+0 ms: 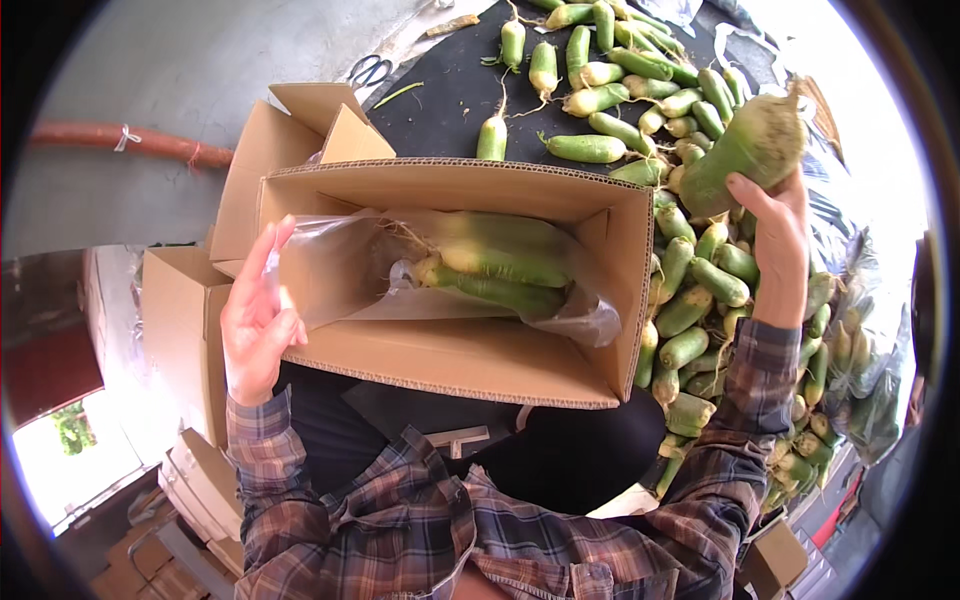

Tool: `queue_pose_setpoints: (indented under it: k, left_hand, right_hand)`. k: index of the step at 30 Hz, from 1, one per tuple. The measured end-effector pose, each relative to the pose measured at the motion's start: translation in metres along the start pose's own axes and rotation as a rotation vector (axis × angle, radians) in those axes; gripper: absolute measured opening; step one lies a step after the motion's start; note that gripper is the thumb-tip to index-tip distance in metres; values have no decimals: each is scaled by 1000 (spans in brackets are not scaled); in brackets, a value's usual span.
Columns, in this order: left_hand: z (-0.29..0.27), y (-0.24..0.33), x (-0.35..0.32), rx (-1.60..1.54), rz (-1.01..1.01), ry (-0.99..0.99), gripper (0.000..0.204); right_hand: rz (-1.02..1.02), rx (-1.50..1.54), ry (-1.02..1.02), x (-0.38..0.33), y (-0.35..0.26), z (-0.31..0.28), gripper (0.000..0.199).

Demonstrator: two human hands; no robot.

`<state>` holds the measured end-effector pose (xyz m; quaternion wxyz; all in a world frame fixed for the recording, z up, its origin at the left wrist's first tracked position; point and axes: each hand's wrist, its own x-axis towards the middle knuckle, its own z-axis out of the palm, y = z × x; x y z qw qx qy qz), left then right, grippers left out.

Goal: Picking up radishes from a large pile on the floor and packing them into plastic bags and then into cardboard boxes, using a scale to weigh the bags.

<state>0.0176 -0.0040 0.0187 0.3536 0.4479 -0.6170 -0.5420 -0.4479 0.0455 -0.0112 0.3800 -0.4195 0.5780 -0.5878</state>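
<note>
A cardboard box [470,352] stands open in front of me. Inside it lies a clear plastic bag [335,255] with green radishes [510,262] in it, their pale rooted ends toward the left. At the box's left end, my left hand [258,325] grips the mouth of this bag, thumb and fingers apart along the film so that the opening is spread. My right hand [778,215] is raised to the right of the box, closed around a large green radish [748,150] with a whitish, soil-stained end. That radish is held tilted above the pile.
A heap of green radishes [690,310] spreads along the right and far side, partly on a black sheet [440,110]. Scissors [370,70] lie at the far left. More cardboard boxes [180,325] stand to the left. Clear plastic bags [875,370] with radishes are at far right.
</note>
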Motion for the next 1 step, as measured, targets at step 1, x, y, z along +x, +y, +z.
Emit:
queue_pose_setpoints:
  k: [1]
  left_hand:
    - [-3, 1, -1, -25, -6, -63, 71]
  right_hand:
    - [-34, 25, -72, -9, -26, 2, 59]
